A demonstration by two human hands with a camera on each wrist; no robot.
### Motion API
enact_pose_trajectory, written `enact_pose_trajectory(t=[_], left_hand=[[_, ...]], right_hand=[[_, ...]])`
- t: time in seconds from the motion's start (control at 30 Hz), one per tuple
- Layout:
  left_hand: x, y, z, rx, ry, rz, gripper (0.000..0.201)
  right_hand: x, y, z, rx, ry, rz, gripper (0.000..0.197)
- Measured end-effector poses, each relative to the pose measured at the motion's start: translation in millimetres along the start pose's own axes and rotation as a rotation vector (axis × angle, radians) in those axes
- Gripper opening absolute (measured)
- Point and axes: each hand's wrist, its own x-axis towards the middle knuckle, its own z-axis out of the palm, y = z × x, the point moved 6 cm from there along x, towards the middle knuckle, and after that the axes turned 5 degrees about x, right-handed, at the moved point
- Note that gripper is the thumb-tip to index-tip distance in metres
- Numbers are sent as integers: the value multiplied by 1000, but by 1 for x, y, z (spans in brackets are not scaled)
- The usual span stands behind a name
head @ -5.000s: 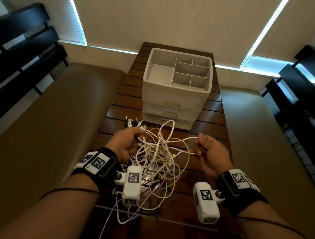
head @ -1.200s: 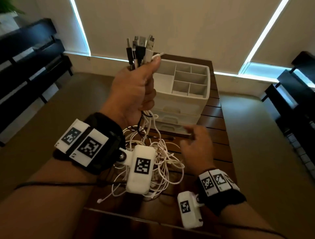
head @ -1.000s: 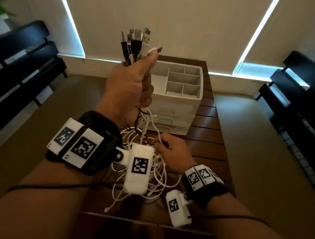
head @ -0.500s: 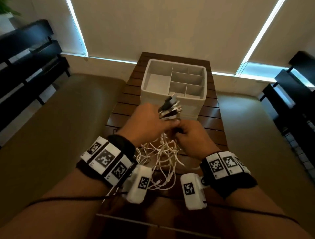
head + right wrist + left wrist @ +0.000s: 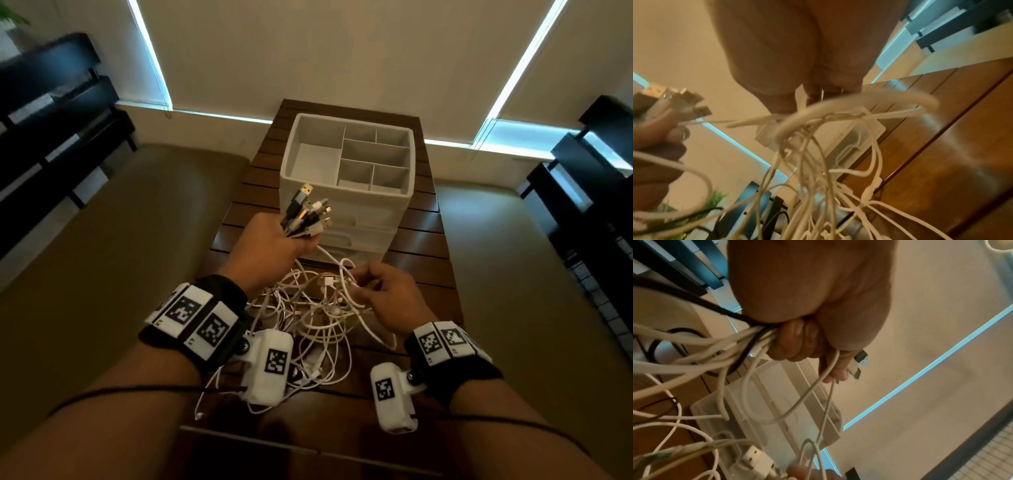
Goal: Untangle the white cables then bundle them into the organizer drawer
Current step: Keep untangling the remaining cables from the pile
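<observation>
Above the slatted table, both hands gripping tangled white cables

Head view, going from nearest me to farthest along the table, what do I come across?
Loose cable tangle → right hand pinching a cable → left hand gripping the plug ends → organizer → far edge of the table.

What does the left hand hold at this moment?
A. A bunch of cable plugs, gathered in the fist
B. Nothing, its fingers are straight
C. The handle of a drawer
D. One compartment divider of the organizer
A: the left hand grips the bunched cable plugs, which stick up out of the fist in front of the organizer.
</observation>
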Motion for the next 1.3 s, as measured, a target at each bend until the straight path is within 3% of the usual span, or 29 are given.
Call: enact_pose_trajectory(t=[0.07,0.17,0.33,0.47,0.6,0.67,0.8,0.93,1.1,1.2,1.3], left_hand=[[3,-6,-5,-63,52,-40,14],[6,-8,-10,-95,60,-68,10],[2,5,3,-123,-29,-16,9],[-2,14,13,-118,-98,24,7],[-5,19,15,-156,-130,58,6],[-5,14,15,-144,-109,38,10],[3,-20,-9,-210,65,-97,10],[0,-39,-20,-218,100,-164,9],[-9,-36,-7,-121,17,-160,12],[-20,-27,12,-82,-80,-106,9],[-31,-30,36,3,-177,-100,33]], right_hand=[[-3,0,-3,98,-21,10,11],[-6,6,-8,134,-30,33,10],[-14,-2,3,-74,-59,-27,39],[-16,-19,4,-31,132,-101,13],[-11,-8,29,-199,-67,80,34],[-8,-3,34,-258,-139,155,32],[-11,10,24,126,-112,251,27],[-18,13,21,399,-82,314,14],[-18,19,23,494,4,372,19],[-21,19,25,407,69,380,4],[-22,15,25,413,117,407,10]])
